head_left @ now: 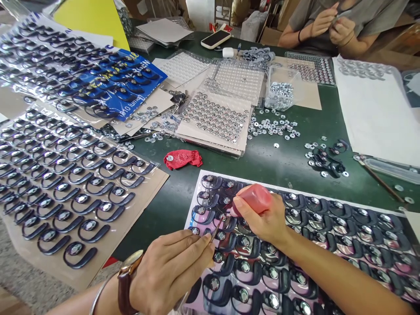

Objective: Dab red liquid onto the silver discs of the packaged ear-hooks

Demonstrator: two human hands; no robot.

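My left hand [172,267], with a brown-strapped watch at the wrist, is closed on thin metal tweezers [217,229]. Their tips point at one of the dark hook-shaped pieces on the sheet in front of me. A soft red squeeze bottle [255,197] is gripped in my right hand [272,223], its nozzle end tilted down to the left, close to the tweezer tips. Beneath both hands lies a pink, plastic-covered sheet [238,267] with rows of these black hook-shaped pieces [274,273], each bearing a shiny silver disc. My right forearm hides part of the rows.
Another sheet of hook pieces [151,183] lies left, with a blue-printed one [131,94] behind. A red cloth [183,159], a tray of silver discs [213,116], loose washers [275,127], a clear tub [284,87] and a phone [215,39] are farther back. A co-worker's hands [334,26] are opposite.
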